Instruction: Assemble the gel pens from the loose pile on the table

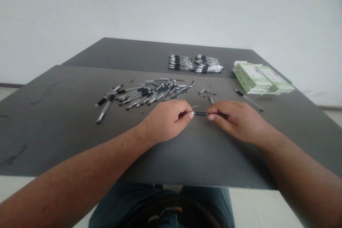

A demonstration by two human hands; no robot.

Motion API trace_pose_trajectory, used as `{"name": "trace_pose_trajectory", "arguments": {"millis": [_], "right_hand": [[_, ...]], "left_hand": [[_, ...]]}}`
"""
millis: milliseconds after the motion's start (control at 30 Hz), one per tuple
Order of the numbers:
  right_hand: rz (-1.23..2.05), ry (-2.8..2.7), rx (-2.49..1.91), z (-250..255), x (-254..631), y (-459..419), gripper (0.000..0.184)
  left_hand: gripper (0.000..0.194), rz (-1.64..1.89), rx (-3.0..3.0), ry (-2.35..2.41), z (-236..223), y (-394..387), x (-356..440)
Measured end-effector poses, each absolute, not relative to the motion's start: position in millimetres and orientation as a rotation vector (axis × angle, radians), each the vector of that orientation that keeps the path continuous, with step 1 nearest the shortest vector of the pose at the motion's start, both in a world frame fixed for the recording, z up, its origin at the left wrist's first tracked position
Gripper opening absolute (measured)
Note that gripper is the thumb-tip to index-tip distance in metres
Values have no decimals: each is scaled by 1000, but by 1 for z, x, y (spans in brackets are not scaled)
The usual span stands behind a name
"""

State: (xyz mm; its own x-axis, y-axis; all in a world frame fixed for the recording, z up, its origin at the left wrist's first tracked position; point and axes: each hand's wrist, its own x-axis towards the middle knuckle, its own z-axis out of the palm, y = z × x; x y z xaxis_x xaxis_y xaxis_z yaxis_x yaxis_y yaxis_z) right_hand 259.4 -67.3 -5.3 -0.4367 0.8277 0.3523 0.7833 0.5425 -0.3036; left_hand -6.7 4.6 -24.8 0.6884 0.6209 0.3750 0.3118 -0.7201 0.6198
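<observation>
Between my two hands, over the near middle of the table, is a pen (pixel 200 113) with a black grip. My left hand (pixel 171 119) pinches its left end between thumb and forefinger. At the other end, the thumb and fingers of my right hand (pixel 235 119) are closed on the same pen, hiding that part. Just beyond my left hand lies a loose heap of clear pens and pen parts (pixel 157 91) with black grips. A few small caps (pixel 211 99) lie beyond my right hand.
Two stacks of pens (pixel 180 62) lie at the back of the dark table (pixel 80 146). Green-and-white boxes (pixel 253 78) stand at the right. A single pen (pixel 249 100) lies in front of them. Separate pens (pixel 105 108) lie left of the heap.
</observation>
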Motion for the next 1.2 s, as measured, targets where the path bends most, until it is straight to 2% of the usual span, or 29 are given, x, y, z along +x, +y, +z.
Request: {"name": "trace_pose_trajectory", "arguments": {"millis": [67, 333, 467, 667, 800, 1000, 1133, 1200], "right_hand": [[134, -2346, -1295, -5, 259, -67, 22], [169, -2295, -1339, -4, 260, -68, 10], [181, -2342, -1300, -4, 260, -68, 20], [155, -2279, -1362, -3, 259, -69, 9], [165, -2350, -1309, -3, 259, -68, 20], [165, -2288, -1366, -6, 260, -68, 11], [183, -2332, -1335, -6, 260, -68, 19], [202, -2300, -1348, -6, 259, -69, 17]], "left_hand": [[13, 785, 2384, 718, -24, 5, -6], [13, 801, 2379, 721, -24, 4, -8], [13, 788, 2383, 715, -24, 4, -8], [13, 787, 2390, 722, -22, 3, -7], [13, 787, 2403, 709, -22, 3, -7], [13, 802, 2400, 706, -23, 4, -6], [13, 780, 2414, 723, -23, 4, -7], [14, 778, 2410, 728, -23, 3, -7]]}}
